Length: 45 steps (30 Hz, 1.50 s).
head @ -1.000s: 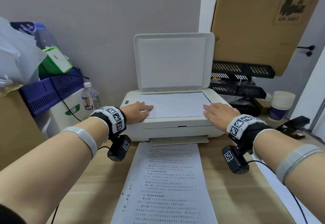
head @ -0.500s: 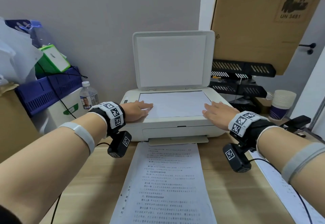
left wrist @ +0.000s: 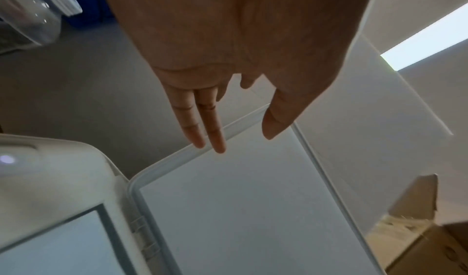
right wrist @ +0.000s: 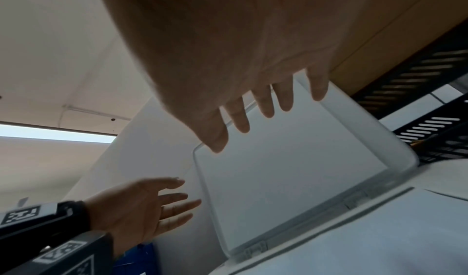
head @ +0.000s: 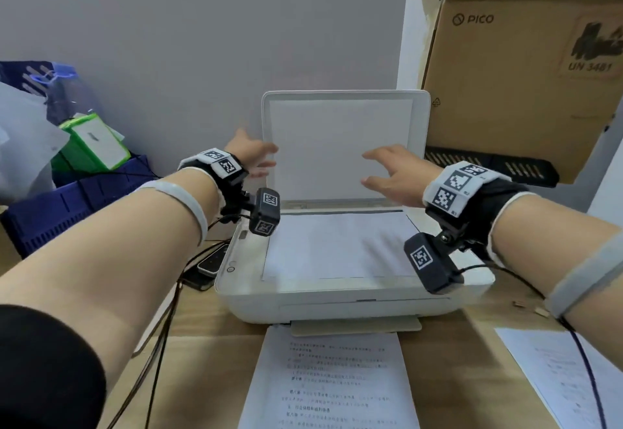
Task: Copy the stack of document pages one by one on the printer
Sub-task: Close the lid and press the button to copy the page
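Now both hands are spread and empty at frame centre: left hand [head: 251, 155] by the raised lid [head: 344, 142], right hand [head: 392, 172] before it; a sheet [head: 337, 246] lies on the printer [head: 337, 300] glass.

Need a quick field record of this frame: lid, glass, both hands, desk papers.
lid: white printer scanner lid raised upright
glass: blank-side-up white sheet lying on the scanner bed
left hand: left hand open, by the lid's left edge, holding nothing
right hand: right hand open, fingers spread in front of the lid
desk: printed text page in front of the white printer; another printed sheet at right
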{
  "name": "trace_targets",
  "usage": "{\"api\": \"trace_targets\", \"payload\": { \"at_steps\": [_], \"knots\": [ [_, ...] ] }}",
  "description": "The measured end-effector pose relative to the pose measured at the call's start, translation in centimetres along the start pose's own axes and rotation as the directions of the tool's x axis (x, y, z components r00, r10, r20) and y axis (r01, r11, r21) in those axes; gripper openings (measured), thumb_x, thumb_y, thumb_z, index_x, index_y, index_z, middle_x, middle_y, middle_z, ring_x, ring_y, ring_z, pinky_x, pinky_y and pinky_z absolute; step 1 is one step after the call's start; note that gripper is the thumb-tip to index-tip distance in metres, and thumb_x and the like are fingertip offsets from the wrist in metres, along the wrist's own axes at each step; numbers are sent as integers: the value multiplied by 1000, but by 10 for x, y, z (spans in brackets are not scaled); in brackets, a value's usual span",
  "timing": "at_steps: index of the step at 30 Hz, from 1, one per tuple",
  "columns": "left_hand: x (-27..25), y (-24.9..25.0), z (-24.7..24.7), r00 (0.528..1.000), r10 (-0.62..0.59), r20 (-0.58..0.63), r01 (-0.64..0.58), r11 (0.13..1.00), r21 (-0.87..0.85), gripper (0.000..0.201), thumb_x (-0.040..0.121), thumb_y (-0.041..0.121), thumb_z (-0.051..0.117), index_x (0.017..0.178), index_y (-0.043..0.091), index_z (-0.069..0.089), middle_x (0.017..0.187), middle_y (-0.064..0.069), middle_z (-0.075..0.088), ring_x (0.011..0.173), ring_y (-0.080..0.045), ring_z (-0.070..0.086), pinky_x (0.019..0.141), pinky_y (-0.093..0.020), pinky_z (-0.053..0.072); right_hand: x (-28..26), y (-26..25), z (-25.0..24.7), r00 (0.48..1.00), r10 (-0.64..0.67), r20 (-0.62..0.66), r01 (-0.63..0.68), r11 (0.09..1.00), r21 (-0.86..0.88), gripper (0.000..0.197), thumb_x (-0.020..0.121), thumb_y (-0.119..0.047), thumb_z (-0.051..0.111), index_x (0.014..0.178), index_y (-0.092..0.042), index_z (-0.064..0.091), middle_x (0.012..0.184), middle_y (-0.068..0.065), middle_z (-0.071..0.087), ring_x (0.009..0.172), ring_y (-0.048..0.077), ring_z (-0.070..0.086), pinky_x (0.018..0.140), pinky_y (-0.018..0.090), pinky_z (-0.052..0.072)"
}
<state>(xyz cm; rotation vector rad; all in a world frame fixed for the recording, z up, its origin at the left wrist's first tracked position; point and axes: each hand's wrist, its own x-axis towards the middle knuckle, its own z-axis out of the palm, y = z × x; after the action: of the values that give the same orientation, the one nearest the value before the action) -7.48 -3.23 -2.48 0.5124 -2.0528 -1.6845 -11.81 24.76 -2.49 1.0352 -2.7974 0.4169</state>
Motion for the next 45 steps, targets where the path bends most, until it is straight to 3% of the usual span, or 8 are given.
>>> {"api": "trace_targets", "payload": {
  "at_steps": [9, 15, 24, 29, 35, 40, 43, 45],
  "knots": [
    [23, 1, -2, 996, 86, 14, -85, 994, -62, 70, 90, 3, 65, 150, 14, 30, 123, -11, 58, 112, -28, 62, 93, -44, 54, 44, -16, -6, 962, -68, -266, 61, 998, -35, 76, 88, -34, 67, 152, -27, 25, 159, 4, 19, 146, 25, 22, 118, 42, 26],
    [-4, -13, -21, 989, 150, 12, -148, 984, -104, 20, 91, 2, 64, 110, -1, 58, 92, -18, 68, 84, -27, 67, 88, -37, 57, 35, -31, -11, 887, -155, -434, 5, 945, -327, 84, 85, -38, 69, 151, -30, 18, 161, 8, 12, 151, 27, 8, 122, 53, 1],
    [-71, -52, -44, 975, 59, 214, -84, 990, 109, 22, 86, -1, 70, 106, 6, 65, 98, -11, 71, 95, -21, 70, 85, -30, 58, -19, -50, 12, 991, -123, -55, 105, 959, -263, 24, 98, -47, 42, 102, -30, 59, 100, -1, 62, 95, 30, 60, 85, 39, 51],
    [-94, -84, -55, 985, -68, 160, -8, 903, 429, 35, 92, 8, 61, 122, 26, 64, 119, -5, 65, 100, -19, 59, 83, -33, 50, -54, -45, 41, 985, -146, 92, 163, 960, -228, 31, 98, -42, 52, 129, -41, 58, 124, -11, 60, 110, 20, 59, 83, 27, 42],
    [-116, -117, -60, 911, -320, 259, 229, 917, 327, 51, 90, 6, 49, 132, 34, 54, 125, -11, 67, 113, -39, 64, 95, -64, 48, -61, -33, 78, 967, -133, 215, 160, 981, -110, 43, 91, -54, 58, 130, -36, 58, 140, -4, 54, 124, 20, 52, 105, 39, 41],
    [-121, -116, -49, 948, -297, 118, 237, 902, 361, 43, 104, 15, 42, 144, 27, 40, 135, -5, 55, 118, -30, 55, 103, -41, 42, -55, -39, 99, 969, -83, 231, 90, 996, -18, 42, 99, -50, 43, 131, -27, 57, 146, 3, 48, 134, 24, 44, 110, 39, 34],
    [-115, -122, -47, 907, -418, 53, 392, 883, 259, 33, 103, 26, 46, 131, 10, 49, 111, -15, 61, 93, -31, 60, 89, -38, 44, -51, -42, 119, 969, -50, 241, 62, 997, -40, 33, 96, -53, 33, 112, -30, 52, 139, 8, 45, 135, 31, 39, 108, 51, 32],
    [-113, -128, -46, 873, -482, 77, 468, 871, 149, 32, 101, 29, 47, 121, 5, 51, 95, -16, 64, 79, -30, 60, 90, -43, 46, -54, -43, 128, 969, -26, 246, 40, 998, -53, 43, 98, -55, 25, 132, -35, 43, 155, 5, 29, 147, 26, 22, 116, 55, 18]
  ]
}}
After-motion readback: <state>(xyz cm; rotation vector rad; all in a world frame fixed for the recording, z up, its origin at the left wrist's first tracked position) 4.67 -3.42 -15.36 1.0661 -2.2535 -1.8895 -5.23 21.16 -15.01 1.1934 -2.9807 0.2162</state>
